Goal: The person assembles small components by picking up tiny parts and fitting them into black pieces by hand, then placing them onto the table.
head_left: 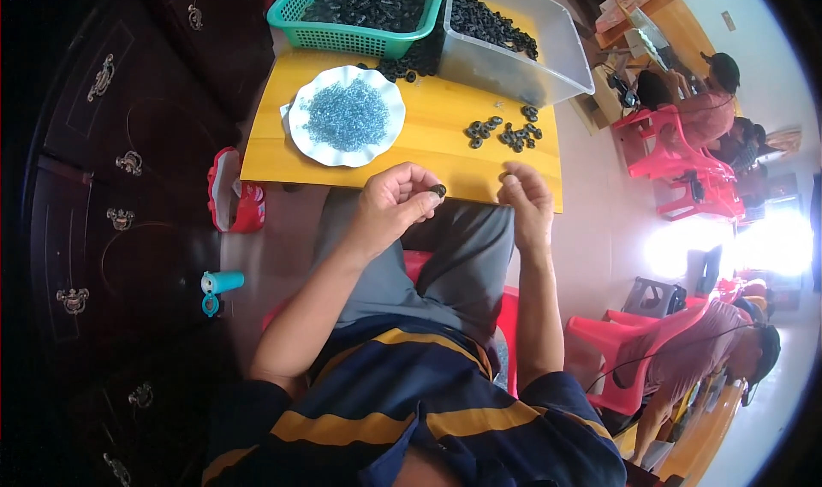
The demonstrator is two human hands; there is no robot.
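My left hand (398, 200) is closed in a pinch on a small round black part (439, 191), just over the table's near edge. To its right, my right hand (528, 198) has thumb and finger pressed together; something tiny and dark shows at the fingertips, too small to name. Beyond the right hand, several loose black parts (519, 136), ring-like in shape, lie in small groups on the yellow table (411, 145). A white scalloped plate (299, 136) stands to the left, heaped with small, shiny, bluish clear pieces (347, 115).
At the table's far side, a green basket (355, 44) and a clear plastic bin (522, 80) hold many black parts, with more spilled between them. Dark drawers (120, 145) line the left. A turquoise bottle (224, 282) is on the floor. Other people sit on pink chairs at right.
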